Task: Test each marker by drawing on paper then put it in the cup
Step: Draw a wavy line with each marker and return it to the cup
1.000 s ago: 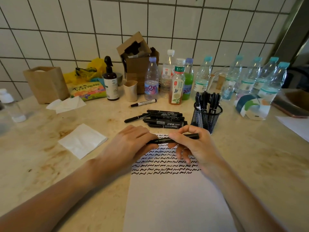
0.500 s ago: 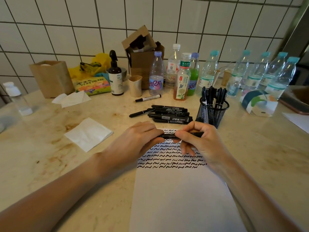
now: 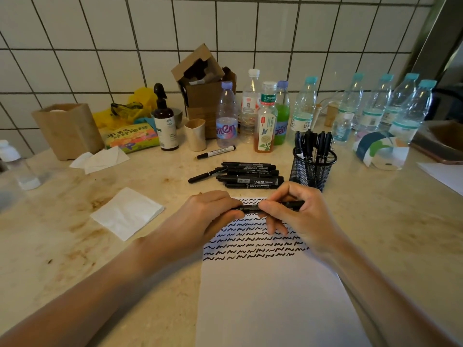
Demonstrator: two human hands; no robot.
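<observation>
A black marker (image 3: 250,208) lies level between both hands above the top of the white paper (image 3: 270,296). My left hand (image 3: 208,216) grips its left end and my right hand (image 3: 298,216) grips its right part. Whether its cap is on is hidden by the fingers. Several rows of black squiggles (image 3: 253,246) cover the paper's upper part. Behind the paper lies a pile of several black markers (image 3: 248,175), with one white-bodied marker (image 3: 216,152) further back. A black mesh cup (image 3: 313,169) holding several markers stands at the right of the pile.
A white napkin (image 3: 127,212) lies left of the paper. Along the tiled wall stand many plastic bottles (image 3: 226,118), a brown spray bottle (image 3: 164,123), a beige cup (image 3: 195,135), a cardboard box (image 3: 203,83) and a wooden holder (image 3: 67,130). A tape roll (image 3: 378,152) sits right.
The hands stay together on the marker and have barely moved on the table. The view has tilted slightly, shifting everything a little to the right.
</observation>
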